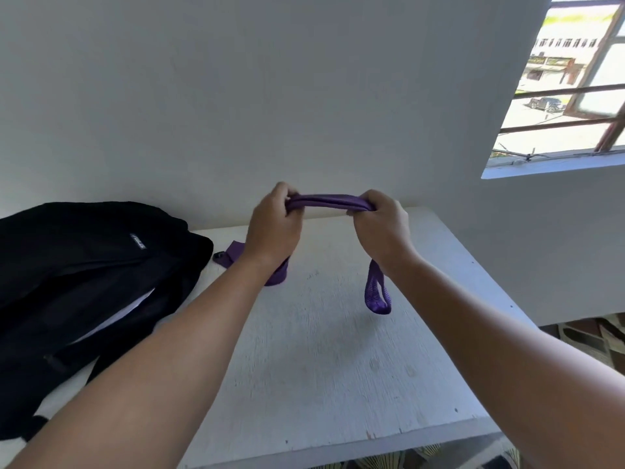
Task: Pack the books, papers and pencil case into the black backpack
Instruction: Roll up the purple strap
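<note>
A white-painted wooden bench [338, 350] stands against a plain white wall [236, 96], with a barred window [568, 89] at upper right. The soft black fabric backpack [84, 282] lies on the bench's left part, its main opening gaping toward the right and a white sheet of paper [118, 316] showing inside. Above the bench's far edge, the left hand [274, 225] and right hand [380, 225] each clench one end of a purple woven strap [329, 201], stretched level from left to right between them. Its loose ends hang down, one looped below the right wrist, the other trailing on the bench toward the backpack, ending near a small dark buckle [219, 256].
</note>
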The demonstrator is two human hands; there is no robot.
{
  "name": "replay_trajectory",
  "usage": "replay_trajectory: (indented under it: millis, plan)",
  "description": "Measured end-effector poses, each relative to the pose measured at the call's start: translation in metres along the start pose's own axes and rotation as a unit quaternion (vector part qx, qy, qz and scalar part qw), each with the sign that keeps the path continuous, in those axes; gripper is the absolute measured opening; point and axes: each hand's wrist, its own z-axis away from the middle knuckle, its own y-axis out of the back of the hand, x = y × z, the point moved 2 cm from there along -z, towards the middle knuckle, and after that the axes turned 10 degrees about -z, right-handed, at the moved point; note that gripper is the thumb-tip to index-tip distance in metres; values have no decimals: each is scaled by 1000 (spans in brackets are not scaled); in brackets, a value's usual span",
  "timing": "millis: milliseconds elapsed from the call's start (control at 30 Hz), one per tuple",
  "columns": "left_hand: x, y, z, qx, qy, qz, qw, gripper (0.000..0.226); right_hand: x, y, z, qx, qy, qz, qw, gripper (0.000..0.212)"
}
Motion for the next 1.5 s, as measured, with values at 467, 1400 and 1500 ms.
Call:
replay_trajectory:
  millis: [467, 1400, 1500]
  plan:
    - [58, 35, -16, 77, -135, 115, 981, 31, -29, -20, 9, -266, -70, -321, 906, 30]
    - [41, 38, -12, -94, 191, 428, 879, 19, -44, -40, 5, -206, -97, -443, 867, 16]
    - [47, 47, -29, -26, 180, 396, 900, 20, -41, -44, 9, -221, -95, -421, 875, 14]
